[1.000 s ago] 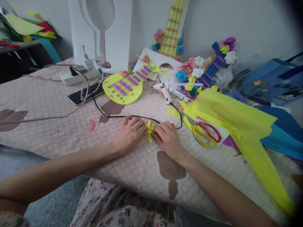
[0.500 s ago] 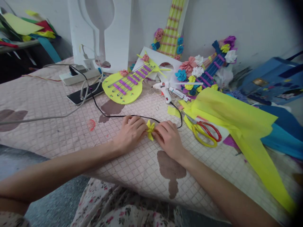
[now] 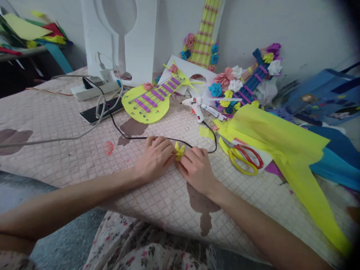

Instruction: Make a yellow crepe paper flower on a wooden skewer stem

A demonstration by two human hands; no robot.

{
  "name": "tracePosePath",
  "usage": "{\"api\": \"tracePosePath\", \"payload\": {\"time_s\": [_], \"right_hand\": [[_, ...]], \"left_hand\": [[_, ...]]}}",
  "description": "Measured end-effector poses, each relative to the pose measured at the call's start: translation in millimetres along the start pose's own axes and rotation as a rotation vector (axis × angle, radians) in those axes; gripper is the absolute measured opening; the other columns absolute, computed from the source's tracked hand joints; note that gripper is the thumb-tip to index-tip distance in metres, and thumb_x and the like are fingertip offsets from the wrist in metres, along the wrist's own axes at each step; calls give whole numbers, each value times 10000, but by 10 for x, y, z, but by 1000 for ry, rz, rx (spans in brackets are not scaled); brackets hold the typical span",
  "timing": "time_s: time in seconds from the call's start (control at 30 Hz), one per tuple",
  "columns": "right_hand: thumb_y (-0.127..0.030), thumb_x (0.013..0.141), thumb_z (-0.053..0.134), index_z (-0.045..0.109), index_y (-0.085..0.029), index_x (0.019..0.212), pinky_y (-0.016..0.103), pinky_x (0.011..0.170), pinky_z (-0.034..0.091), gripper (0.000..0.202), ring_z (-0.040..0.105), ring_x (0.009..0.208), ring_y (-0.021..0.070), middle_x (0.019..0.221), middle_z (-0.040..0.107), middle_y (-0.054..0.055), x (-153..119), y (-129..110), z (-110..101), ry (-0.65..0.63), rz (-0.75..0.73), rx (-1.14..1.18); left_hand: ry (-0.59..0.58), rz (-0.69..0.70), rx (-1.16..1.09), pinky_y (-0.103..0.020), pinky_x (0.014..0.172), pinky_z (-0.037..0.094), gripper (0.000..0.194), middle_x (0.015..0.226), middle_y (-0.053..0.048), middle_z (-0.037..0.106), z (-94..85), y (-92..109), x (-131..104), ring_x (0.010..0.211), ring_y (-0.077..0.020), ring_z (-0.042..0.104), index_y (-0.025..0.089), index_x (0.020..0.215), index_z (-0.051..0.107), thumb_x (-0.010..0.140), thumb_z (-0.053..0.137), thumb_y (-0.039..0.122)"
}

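Note:
A small yellow paper flower (image 3: pixel 179 150) is pinched between both hands above the quilted tablecloth (image 3: pixel 157 202). My left hand (image 3: pixel 158 155) grips its left side with bent fingers. On the right, my right hand (image 3: pixel 197 167) is closed on the lower right petals and covers part of them. Behind the hands runs a black cord, which leads to a white glue gun (image 3: pixel 197 108). Scissors with red and yellow handles (image 3: pixel 243 170) lie to the right of my right hand.
A yellow paper guitar (image 3: pixel 146 112) lies behind the hands, near a phone (image 3: pixel 91 112) and a power strip (image 3: pixel 91 90). Yellow sheets (image 3: pixel 275 131) spread over the right side. A flowered blue guitar (image 3: pixel 251 86) leans at the back, beside a blue bag (image 3: pixel 323 95).
My right hand has moved slightly left and now covers the flower's lower right petals. My left hand has hardly moved and still holds the flower.

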State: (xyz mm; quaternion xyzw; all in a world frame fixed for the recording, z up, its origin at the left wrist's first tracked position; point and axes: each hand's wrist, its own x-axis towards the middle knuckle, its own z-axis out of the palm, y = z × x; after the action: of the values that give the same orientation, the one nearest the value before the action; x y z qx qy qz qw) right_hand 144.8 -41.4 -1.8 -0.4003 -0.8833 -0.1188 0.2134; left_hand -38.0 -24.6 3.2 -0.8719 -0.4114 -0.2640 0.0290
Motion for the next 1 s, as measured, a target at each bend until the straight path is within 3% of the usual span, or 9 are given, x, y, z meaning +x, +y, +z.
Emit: {"api": "tracePosePath", "payload": {"time_s": [0.2, 0.33, 0.47, 0.8, 1.0], "right_hand": [[-196, 881, 512, 568, -188, 689, 356, 722, 301, 200, 435, 812, 189, 728, 575, 30, -9, -4, -9, -9, -63, 21], [-272, 895, 502, 581, -182, 775, 349, 745, 335, 170, 462, 846, 193, 829, 592, 48, -14, 67, -75, 37, 33, 155], [-234, 883, 506, 580, -184, 869, 350, 748, 353, 90, 478, 868, 205, 885, 589, 62, -20, 159, -86, 95, 127, 151], [-237, 875, 536, 583, -188, 818, 358, 742, 343, 88, 472, 886, 214, 871, 599, 55, 5, 167, 5, 6, 100, 120], [-203, 881, 529, 584, -168, 797, 345, 735, 329, 107, 465, 859, 201, 848, 600, 49, 28, 162, -13, -14, 70, 72]], "left_hand": [[-15, -32, -14, -414, 831, 330, 97, 880, -53, 598, -5, 10, 9, 905, -223, 481, 175, 855, 555, 888, 480, 229], [-9, -22, -37, -402, 837, 330, 85, 878, -49, 600, 9, -5, 6, 907, -219, 480, 174, 845, 544, 885, 495, 232], [-28, -17, -50, -403, 841, 329, 109, 890, -53, 599, 6, -11, 5, 918, -223, 480, 173, 851, 556, 892, 493, 252], [-11, 27, -26, -419, 859, 311, 163, 886, -59, 611, -6, 21, 9, 889, -215, 473, 168, 872, 572, 925, 423, 210], [-9, 15, -55, -408, 855, 315, 96, 934, -61, 606, 3, 14, 7, 933, -222, 472, 179, 916, 558, 903, 481, 234]]}}
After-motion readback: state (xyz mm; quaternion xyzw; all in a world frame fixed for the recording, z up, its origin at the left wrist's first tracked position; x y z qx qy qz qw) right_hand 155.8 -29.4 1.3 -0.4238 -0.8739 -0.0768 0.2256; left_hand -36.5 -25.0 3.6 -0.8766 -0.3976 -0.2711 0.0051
